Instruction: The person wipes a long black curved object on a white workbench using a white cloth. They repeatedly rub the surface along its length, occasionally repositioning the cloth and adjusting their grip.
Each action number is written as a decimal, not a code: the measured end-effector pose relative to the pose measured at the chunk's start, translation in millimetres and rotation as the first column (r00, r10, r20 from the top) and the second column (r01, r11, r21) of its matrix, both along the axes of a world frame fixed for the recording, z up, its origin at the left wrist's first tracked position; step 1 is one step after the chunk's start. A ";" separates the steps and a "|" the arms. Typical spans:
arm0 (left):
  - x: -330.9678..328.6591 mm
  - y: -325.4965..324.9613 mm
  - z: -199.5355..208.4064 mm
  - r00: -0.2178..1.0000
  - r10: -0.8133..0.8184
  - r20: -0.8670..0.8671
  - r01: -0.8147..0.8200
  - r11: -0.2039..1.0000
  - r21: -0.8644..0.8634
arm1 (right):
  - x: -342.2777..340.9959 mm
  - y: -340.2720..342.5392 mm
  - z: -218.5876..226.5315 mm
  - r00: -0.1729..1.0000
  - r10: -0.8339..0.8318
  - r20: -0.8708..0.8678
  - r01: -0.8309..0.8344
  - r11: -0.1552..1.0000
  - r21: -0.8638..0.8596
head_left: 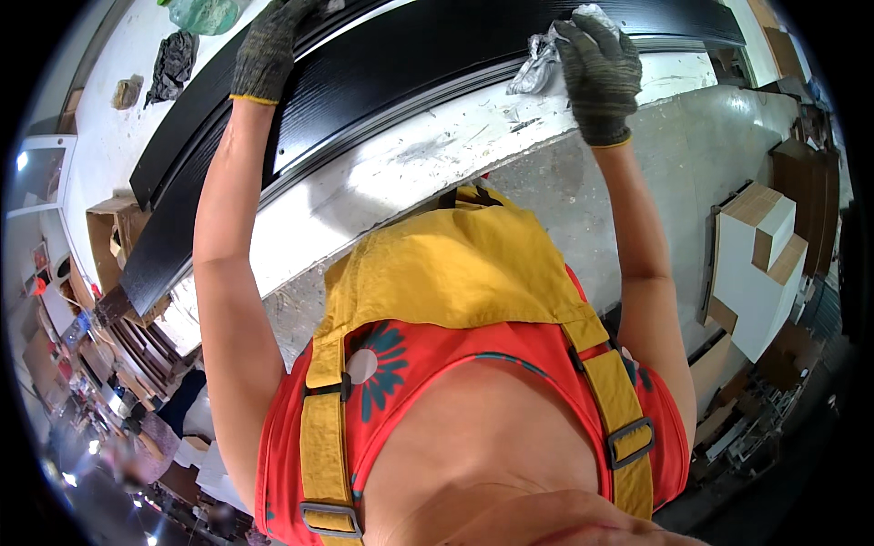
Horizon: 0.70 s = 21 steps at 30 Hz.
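Both my hands wear dark grey knitted work gloves with yellow cuffs. My right hand [601,80] is closed on a crumpled whitish rag [537,65], at the near edge of a long black wood-grained panel [401,68]. Toward the panel's left part is my left hand [267,56], its fingers bent and partly cut off by the upper edge of the view. A small pale thing shows by its fingertips, too little of it to name. More black strips [187,150] lie beside the panel at the left.
The panels lie on a white, scuffed worktable [364,182]. At its far left are a greenish clear bottle [202,14], a crumpled black piece [173,68] and a small tan lump [127,92]. A cardboard box [114,232] stands at left; white-and-brown cartons [756,264] stand at right.
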<state>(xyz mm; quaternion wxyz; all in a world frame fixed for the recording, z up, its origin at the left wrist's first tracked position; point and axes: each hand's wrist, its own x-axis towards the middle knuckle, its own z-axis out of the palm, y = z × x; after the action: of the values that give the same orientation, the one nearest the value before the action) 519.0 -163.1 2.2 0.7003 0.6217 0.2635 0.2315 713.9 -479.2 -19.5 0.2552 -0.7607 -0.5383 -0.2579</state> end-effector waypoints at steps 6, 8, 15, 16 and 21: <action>-5.1 -7.8 11.1 0.998 -0.050 -0.032 0.052 0.997 0.064 | -62.0 34.5 -12.9 0.989 0.149 0.024 -0.137 0.956 -0.259; -7.0 -3.2 0.7 0.999 -0.047 0.020 0.046 0.999 0.010 | -42.6 22.7 -2.0 0.910 0.144 0.389 -0.016 0.949 -0.314; 2.1 11.2 -7.8 0.998 -0.055 0.002 0.055 0.998 0.021 | -66.1 34.2 8.3 0.978 0.166 0.125 -0.115 0.932 -0.343; 0.5 10.6 -5.4 0.996 -0.084 -0.041 0.087 0.994 0.063 | -83.6 38.9 10.1 0.980 0.175 0.098 -0.130 0.927 -0.351; -11.2 3.3 6.0 0.997 -0.062 -0.040 0.070 0.967 0.247 | -12.4 18.2 8.0 0.924 0.373 0.083 -0.345 0.909 -0.235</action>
<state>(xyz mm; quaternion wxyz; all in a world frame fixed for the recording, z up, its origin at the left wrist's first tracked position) 507.8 -159.8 8.1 0.6202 0.7164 0.2228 0.2290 701.4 -461.0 -11.5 0.1799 -0.6539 -0.7088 -0.1940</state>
